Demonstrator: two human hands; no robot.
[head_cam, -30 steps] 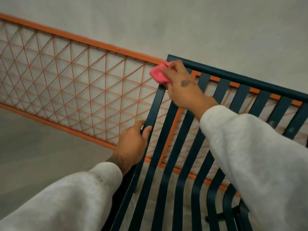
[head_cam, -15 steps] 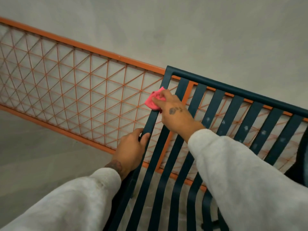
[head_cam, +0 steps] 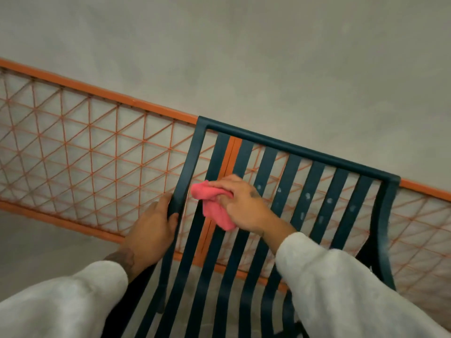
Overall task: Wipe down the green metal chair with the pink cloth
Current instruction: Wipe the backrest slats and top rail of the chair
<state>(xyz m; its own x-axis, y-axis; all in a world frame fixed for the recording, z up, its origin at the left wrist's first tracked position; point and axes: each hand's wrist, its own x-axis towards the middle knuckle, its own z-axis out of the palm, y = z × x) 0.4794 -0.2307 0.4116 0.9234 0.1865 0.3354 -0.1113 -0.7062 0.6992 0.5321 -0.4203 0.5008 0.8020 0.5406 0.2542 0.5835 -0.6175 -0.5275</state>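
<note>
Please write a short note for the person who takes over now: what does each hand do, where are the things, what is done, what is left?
Left hand: grip shut on the chair at its left post, steadying it.
Right hand: holds the cloth, pressed on the leftmost slats, mid backrest.
Done: cannot tell for sure.
Left: pale spots remain on the slats further right; wipe those, then the seat.

Readable text: none on any surface in view.
Green metal chair (head_cam: 302, 154): no label, brand or number legible.
Pink cloth (head_cam: 214, 208): no print or tag legible.
Right hand (head_cam: 246, 206): small dark mark on the back, too blurred to read.
</note>
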